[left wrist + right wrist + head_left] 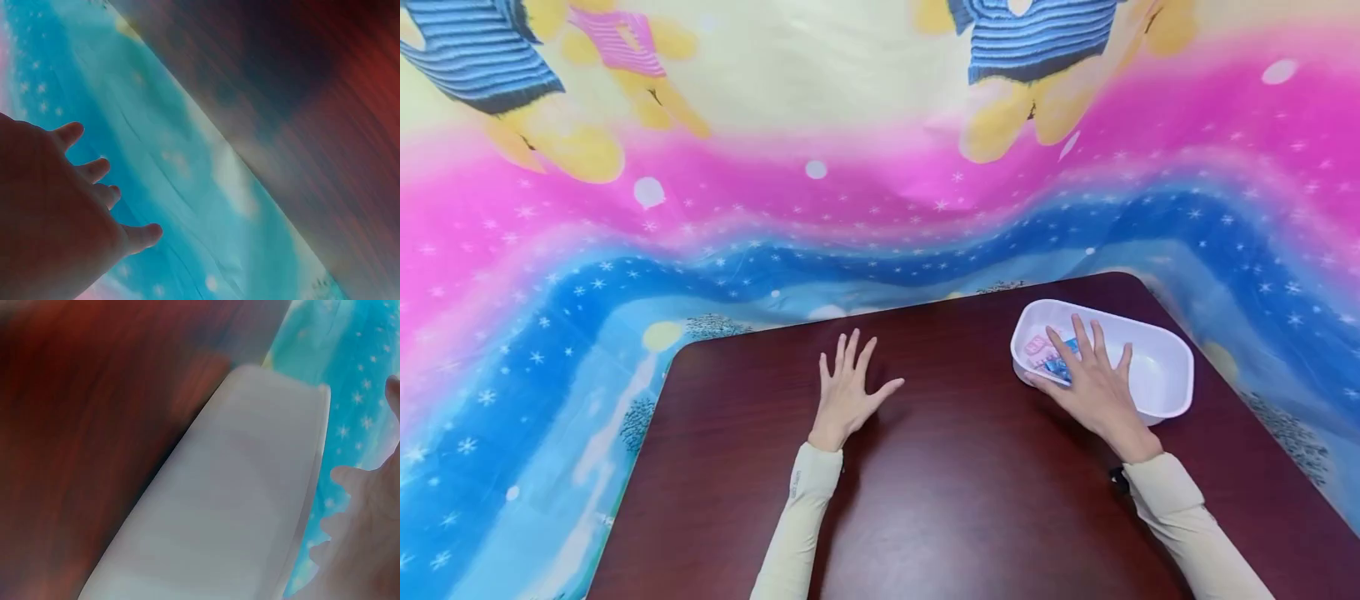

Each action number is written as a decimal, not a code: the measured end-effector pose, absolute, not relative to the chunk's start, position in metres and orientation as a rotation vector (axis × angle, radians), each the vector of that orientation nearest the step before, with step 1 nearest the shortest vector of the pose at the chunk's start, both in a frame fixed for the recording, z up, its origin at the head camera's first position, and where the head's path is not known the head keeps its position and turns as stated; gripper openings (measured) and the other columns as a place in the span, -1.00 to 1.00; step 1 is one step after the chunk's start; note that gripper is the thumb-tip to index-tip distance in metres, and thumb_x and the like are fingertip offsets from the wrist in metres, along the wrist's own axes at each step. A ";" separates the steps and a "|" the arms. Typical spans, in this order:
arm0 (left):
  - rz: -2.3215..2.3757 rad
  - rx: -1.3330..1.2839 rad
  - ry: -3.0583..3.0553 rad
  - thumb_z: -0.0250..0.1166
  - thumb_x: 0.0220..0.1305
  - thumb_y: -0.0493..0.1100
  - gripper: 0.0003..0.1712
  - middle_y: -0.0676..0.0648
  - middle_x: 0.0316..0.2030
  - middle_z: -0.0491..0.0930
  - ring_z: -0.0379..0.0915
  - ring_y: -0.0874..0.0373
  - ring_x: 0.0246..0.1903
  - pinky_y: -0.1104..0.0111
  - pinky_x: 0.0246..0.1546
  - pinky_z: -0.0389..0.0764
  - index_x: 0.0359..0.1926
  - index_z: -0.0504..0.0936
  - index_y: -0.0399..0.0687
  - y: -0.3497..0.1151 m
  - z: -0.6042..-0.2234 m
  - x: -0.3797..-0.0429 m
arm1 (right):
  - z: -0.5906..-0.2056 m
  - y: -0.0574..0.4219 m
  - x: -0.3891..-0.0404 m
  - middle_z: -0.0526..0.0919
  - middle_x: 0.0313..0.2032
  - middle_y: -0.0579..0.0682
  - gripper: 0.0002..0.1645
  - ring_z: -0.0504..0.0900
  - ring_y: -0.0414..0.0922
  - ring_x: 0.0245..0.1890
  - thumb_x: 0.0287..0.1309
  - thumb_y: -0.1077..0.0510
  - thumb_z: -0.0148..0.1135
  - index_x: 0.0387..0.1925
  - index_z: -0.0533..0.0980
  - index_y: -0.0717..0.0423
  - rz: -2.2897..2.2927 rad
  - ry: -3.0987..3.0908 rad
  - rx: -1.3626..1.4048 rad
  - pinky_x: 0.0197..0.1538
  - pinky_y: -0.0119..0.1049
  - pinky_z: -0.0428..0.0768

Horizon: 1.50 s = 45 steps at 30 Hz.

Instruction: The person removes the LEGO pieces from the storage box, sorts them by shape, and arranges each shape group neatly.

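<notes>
A white oval plastic basin (pixel 1161 367) stands at the right end of the dark table. Inside it, on its left side, lie small pink packets (pixel 1037 350) and a blue packet (pixel 1058 367), partly covered by my fingers. My right hand (pixel 1093 392) is spread above the basin's near side, holding nothing; in the right wrist view, the basin's outer wall (pixel 219 487) stands beside that hand (pixel 365 525). Over the middle-left of the table, my left hand (pixel 846 396) has its fingers spread and grips nothing. The left wrist view shows the same hand (pixel 56 212) with fingers extended.
The dark reddish-brown table (pixel 940 467) has rounded far corners. A patterned cloth (pixel 850 200) in pink, blue and cream, with bears and snowflakes, hangs behind it and along both sides. Light sleeves (pixel 790 525) cover both forearms.
</notes>
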State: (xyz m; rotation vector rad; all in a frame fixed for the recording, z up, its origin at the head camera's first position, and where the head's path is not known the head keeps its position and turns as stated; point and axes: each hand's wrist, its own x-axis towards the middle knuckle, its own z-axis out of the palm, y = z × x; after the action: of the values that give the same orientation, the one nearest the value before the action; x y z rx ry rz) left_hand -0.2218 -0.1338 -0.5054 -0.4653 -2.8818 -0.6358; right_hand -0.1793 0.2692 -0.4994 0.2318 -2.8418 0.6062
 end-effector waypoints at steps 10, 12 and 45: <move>-0.651 -0.650 -2.905 0.17 0.35 0.53 0.14 -0.13 0.69 -0.05 -0.28 -0.12 0.67 -0.24 0.56 -0.18 0.70 0.09 0.03 -0.072 -0.507 -0.240 | -0.507 0.318 -0.159 -0.21 0.66 0.34 0.16 -0.37 0.37 0.64 0.34 -0.43 0.21 0.71 0.02 0.01 0.550 -2.854 0.132 0.36 0.60 -0.55; -0.650 -0.679 -2.916 0.17 0.34 0.54 0.16 -0.12 0.69 -0.04 -0.28 -0.10 0.67 -0.22 0.57 -0.18 0.71 0.08 0.02 -0.060 -0.508 -0.243 | -0.510 0.328 -0.154 -0.21 0.66 0.35 0.16 -0.36 0.39 0.63 0.34 -0.44 0.20 0.70 0.02 0.02 0.530 -2.858 0.105 0.35 0.60 -0.56; -0.271 -1.005 -2.919 0.19 0.15 0.70 0.41 -0.03 0.70 -0.08 -0.29 0.03 0.68 -0.15 0.58 -0.11 0.73 -0.07 0.00 0.087 -0.507 -0.277 | -0.525 0.394 -0.113 -0.40 0.66 0.31 0.40 -0.46 0.38 0.62 0.29 -0.49 0.21 0.68 -0.21 0.29 0.539 -2.872 -0.158 0.30 0.61 -0.62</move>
State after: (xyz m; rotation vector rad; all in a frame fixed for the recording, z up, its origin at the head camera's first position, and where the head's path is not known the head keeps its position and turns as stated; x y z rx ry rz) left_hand -0.2770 0.0865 -0.5069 -1.0054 -2.9187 -0.2707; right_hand -0.1129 0.3936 -0.5253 -0.1583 -2.8723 0.5392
